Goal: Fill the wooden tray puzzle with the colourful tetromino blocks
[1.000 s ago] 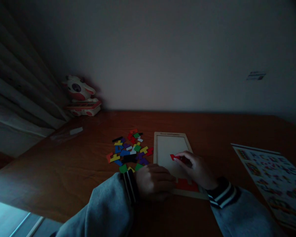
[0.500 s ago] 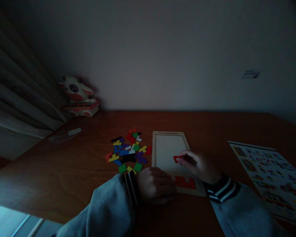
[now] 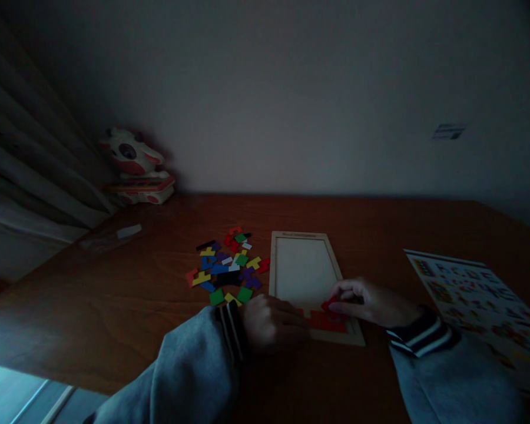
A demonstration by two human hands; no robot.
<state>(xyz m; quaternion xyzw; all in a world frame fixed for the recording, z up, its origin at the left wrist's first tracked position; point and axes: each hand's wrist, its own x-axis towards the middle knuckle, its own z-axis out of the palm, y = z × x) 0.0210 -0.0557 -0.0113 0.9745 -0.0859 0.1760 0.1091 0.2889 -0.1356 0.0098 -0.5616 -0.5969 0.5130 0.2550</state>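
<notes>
A wooden puzzle tray with a pale inner field lies on the brown table. My right hand pinches a small red puzzle piece low over the tray's near end, beside the red pieces laid there. My left hand rests with curled fingers on the tray's near left corner. A heap of several coloured puzzle pieces lies just left of the tray. The room is dim.
A printed colour sheet lies at the right of the table. A white and red toy figure stands at the far left by the curtain. A small clear bag with a white label lies near it. The wall closes the back.
My right hand has carried the red piece from over the tray's middle down to its near end, next to the red pieces there. My left hand stays at the tray's corner.
</notes>
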